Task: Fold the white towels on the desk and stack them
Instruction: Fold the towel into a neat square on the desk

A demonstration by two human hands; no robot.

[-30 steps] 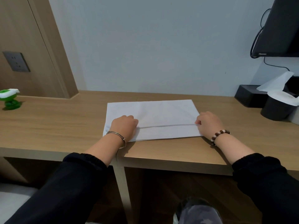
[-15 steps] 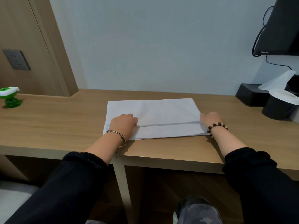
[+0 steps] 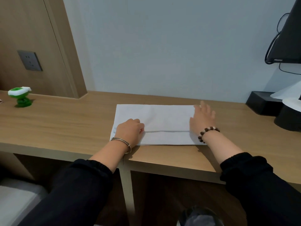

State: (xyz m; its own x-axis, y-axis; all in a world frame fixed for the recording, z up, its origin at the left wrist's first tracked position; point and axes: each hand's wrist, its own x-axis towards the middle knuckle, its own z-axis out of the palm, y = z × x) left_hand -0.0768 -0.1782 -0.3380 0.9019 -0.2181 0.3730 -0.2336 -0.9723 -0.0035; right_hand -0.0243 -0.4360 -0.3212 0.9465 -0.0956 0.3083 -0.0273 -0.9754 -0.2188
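Found the white towel flat on the desk, with its long axis from 9 to 3 o'clock. Noted the left hand curled, pinching the fold at the 9 end; the right hand spread flat at 3, gripping nothing, nearer the far corner.

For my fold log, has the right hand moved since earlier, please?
Yes: the right hand reached from the fold line of the towel toward its far corner.
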